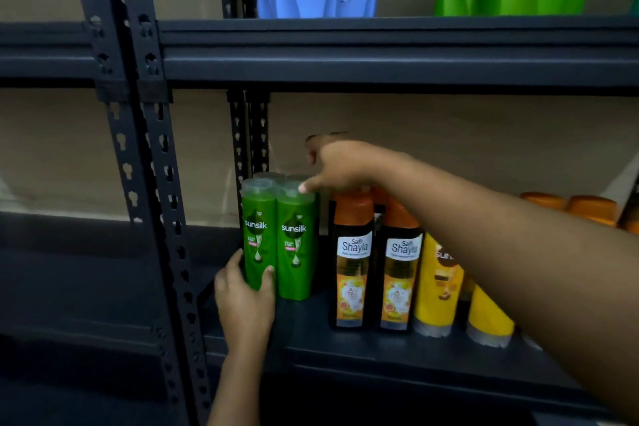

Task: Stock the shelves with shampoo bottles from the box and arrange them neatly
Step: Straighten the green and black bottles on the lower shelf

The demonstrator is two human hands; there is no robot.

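Dark metal shelf [345, 339], frame centre, carries green Sunsilk bottles [297, 245]. Left hand [243, 301] grips one bottle's base; right hand [340, 166] rests its thumb on a cap, fingers loose.

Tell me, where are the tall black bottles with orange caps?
In the head view, the tall black bottles with orange caps stand mid-shelf, between the green Sunsilk bottles on their left and yellow bottles on their right.

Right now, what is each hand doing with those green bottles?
Left hand: grips the base of the front-left green Sunsilk bottle.
Right hand: over the green bottles' caps, thumb touching one cap; grip cannot be told.
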